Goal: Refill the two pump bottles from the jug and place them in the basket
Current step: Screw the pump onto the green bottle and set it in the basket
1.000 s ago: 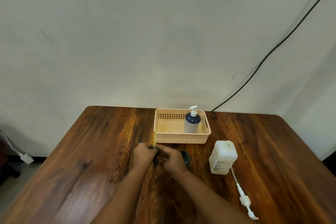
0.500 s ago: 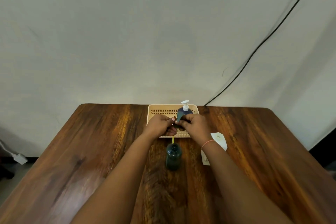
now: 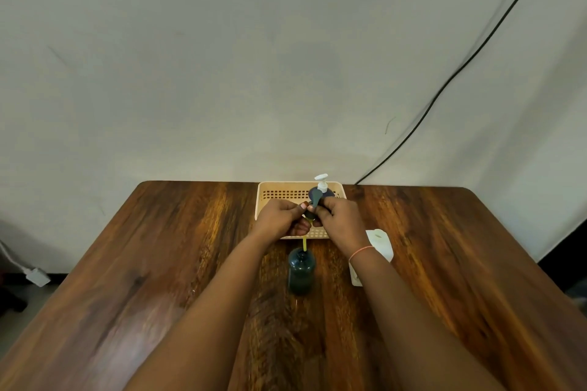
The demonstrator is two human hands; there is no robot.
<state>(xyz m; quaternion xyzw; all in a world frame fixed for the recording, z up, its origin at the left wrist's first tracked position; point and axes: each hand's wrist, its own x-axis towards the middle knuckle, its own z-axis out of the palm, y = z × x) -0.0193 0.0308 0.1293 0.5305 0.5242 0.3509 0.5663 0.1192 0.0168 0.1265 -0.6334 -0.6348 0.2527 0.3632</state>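
The dark bottle [image 3: 301, 273] stands open mid-table [image 3: 158, 263], with the yellow tube [image 3: 304, 244] reaching its mouth. Above it we pinch the pump [image 3: 315, 200] with left hand [image 3: 279, 220] and right hand [image 3: 341, 219], which half hide the basket [image 3: 270, 197] and second bottle [image 3: 322, 187]. Our right forearm covers part of the jug [image 3: 379, 243].
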